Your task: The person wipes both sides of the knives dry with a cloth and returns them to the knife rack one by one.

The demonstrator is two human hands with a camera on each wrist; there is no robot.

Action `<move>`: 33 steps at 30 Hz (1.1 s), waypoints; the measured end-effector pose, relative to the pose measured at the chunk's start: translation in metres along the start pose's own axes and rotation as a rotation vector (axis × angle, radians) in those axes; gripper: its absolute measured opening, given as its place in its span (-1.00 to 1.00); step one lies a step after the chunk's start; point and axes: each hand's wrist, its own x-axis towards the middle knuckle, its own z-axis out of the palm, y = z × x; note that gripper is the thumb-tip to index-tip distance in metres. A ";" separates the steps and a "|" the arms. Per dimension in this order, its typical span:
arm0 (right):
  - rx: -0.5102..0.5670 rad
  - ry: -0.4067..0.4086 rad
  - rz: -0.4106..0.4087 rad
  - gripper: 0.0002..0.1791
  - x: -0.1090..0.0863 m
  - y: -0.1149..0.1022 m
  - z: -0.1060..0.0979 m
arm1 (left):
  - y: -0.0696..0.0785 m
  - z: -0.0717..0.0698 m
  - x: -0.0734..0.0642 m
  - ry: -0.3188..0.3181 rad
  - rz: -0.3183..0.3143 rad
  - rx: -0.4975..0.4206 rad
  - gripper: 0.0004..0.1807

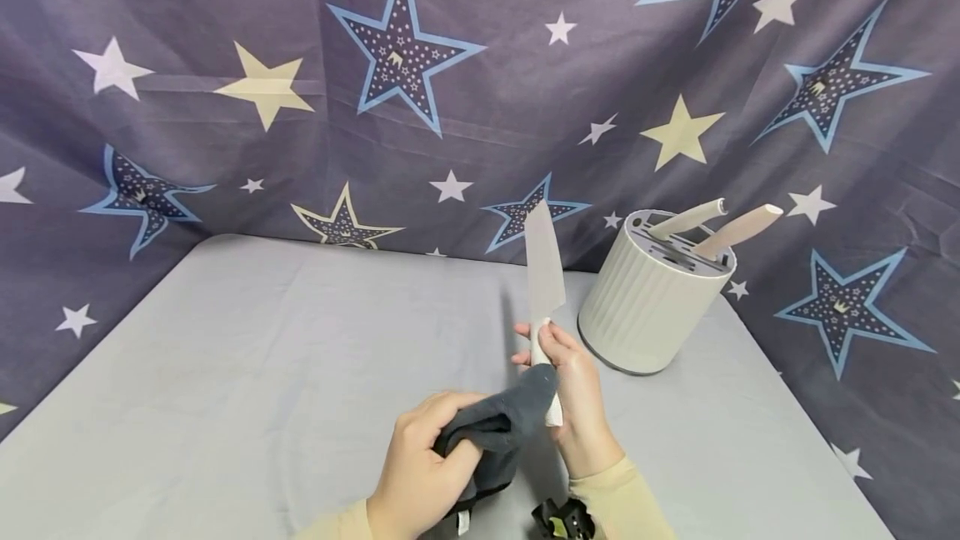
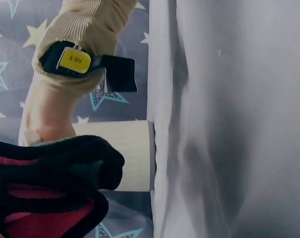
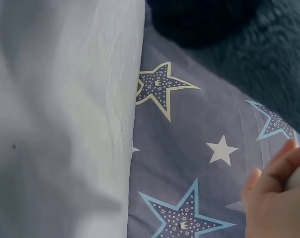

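Observation:
A kitchen knife [image 1: 545, 265] with a broad pale blade and white handle points up and away in the head view. My right hand [image 1: 577, 390] grips it by the handle, thumb along one side. My left hand [image 1: 427, 457] holds a bunched dark grey cloth [image 1: 495, 427], whose upper end lies against the knife handle. In the left wrist view the folded cloth [image 2: 85, 163] shows red inner layers. The right wrist view catches my right hand [image 3: 278, 203] at its lower right edge, around a bit of the white handle, with the cloth [image 3: 249, 64] blurred above.
A ribbed cream knife block [image 1: 648, 302] stands right of the knife, with two handles, one cream [image 1: 686, 219] and one pinkish [image 1: 738, 232], sticking out of its slotted top. A pale grey cloth covers the table [image 1: 225, 373]. A star-patterned curtain [image 1: 525, 98] hangs behind.

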 end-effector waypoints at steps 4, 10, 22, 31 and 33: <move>-0.029 0.028 -0.031 -0.50 0.002 0.001 -0.004 | -0.002 -0.006 0.001 -0.001 -0.193 0.001 -0.57; -0.069 0.060 -0.067 -0.54 0.003 -0.001 -0.007 | -0.009 -0.019 0.007 -0.019 -0.500 -0.042 -0.55; -0.134 0.048 -0.078 -0.45 0.000 -0.006 -0.015 | -0.034 -0.042 0.023 -0.030 -0.807 -0.014 -0.51; -0.128 0.086 -0.142 -0.50 -0.001 -0.010 -0.019 | -0.057 -0.051 0.018 -0.119 -0.947 -0.005 -0.49; -0.128 0.095 -0.160 -0.50 -0.001 -0.010 -0.020 | -0.062 -0.053 0.016 -0.145 -0.964 0.001 -0.50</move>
